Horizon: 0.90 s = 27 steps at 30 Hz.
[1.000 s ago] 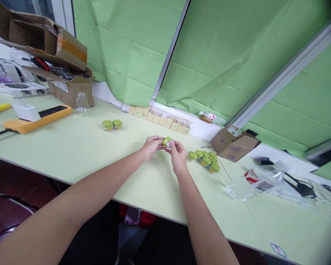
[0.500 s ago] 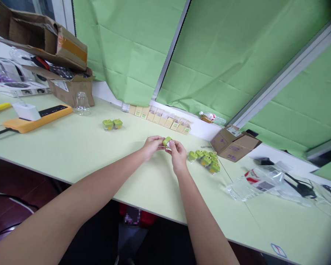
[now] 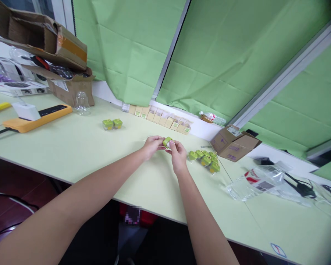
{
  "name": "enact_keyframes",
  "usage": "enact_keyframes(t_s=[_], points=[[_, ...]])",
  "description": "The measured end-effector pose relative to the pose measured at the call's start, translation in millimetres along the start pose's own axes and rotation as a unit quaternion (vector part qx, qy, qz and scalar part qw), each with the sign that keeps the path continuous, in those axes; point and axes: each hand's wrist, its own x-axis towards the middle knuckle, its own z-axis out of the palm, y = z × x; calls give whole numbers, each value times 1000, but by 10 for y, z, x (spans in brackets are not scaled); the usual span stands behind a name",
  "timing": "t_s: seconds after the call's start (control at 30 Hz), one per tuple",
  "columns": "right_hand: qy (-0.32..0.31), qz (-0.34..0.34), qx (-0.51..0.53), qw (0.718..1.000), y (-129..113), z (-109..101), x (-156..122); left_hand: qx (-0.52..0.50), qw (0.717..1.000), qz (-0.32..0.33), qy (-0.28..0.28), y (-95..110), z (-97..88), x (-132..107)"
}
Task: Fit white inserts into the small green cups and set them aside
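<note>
Between my two hands, a little above the table [image 3: 143,180], is a small green lid-like piece [image 3: 167,141] with a pale inside. My left hand [image 3: 153,145] pinches its left side with the fingertips. From the right, my right hand [image 3: 177,154] grips it, thumb pressed on the pale part. Right of that hand stands a cluster of several small clear containers with green lids [image 3: 206,160], some with yellow loops on top. Two more green-lidded containers [image 3: 112,124] sit together on the left. Something clear, partly hidden, lies behind my left hand.
Small cardboard boxes [image 3: 162,119] line the wall. An orange power strip [image 3: 44,117], a clear jar [image 3: 82,103] and open cartons [image 3: 71,86] occupy the left. To the right are a brown box [image 3: 234,144] and a large clear plastic bottle [image 3: 255,181].
</note>
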Motion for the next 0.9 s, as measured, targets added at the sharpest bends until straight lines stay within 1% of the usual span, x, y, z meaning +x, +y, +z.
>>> enact_keyframes(t_s=[0.9], points=[[7,-3,-10,1000,12,4,3,8,1000,-9,2,-20,-16,20]])
